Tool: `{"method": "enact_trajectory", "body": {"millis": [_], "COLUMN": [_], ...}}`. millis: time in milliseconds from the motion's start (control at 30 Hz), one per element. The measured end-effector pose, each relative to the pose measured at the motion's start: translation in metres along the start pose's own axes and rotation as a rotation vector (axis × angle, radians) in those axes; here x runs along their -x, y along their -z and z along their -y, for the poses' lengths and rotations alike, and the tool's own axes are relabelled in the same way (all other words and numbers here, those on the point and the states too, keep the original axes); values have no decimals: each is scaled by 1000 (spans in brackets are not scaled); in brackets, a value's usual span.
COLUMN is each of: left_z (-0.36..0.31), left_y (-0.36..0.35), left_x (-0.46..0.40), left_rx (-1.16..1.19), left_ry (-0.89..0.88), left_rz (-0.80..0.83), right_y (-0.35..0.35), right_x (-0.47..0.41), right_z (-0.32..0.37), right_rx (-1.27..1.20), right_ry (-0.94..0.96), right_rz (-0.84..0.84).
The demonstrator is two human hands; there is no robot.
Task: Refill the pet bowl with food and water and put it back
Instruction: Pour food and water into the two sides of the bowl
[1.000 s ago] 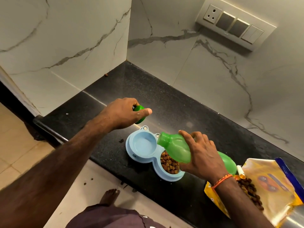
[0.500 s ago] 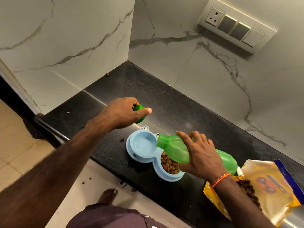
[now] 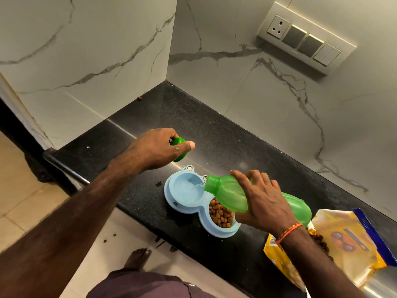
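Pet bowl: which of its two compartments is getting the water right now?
The left compartment, under the mouth of the tilted green bottle gripped by the right hand; the other compartment holds brown kibble.

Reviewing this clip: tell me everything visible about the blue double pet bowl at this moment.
The pet bowl is a light blue, plastic-looking double dish with two round wells joined in one body and two small knobs at its far rim. It sits flat on the black counter, near the front edge. The right well holds brown kibble; the left well is taking a thin stream of water from the tilted green bottle, whose mouth hangs over its rim. Neither hand touches the bowl.
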State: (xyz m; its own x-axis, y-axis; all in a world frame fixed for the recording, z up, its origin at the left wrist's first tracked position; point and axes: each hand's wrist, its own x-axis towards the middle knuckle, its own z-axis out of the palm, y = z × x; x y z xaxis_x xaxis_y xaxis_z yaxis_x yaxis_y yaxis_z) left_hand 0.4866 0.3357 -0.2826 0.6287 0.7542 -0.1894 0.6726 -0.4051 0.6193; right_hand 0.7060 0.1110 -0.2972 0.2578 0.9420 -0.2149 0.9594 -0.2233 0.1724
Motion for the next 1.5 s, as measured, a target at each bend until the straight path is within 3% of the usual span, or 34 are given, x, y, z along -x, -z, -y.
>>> {"method": "enact_trajectory", "body": {"millis": [1500], "left_z": [-8], "left_y": [-9], "left_x": [3], "left_rx": [-12], "left_ry": [2], "left_rz": [31], "right_y": [16], "right_x": [8], "right_z": [-13], "right_rx": [66], "right_ry": [7], "right_rz": [-36]}}
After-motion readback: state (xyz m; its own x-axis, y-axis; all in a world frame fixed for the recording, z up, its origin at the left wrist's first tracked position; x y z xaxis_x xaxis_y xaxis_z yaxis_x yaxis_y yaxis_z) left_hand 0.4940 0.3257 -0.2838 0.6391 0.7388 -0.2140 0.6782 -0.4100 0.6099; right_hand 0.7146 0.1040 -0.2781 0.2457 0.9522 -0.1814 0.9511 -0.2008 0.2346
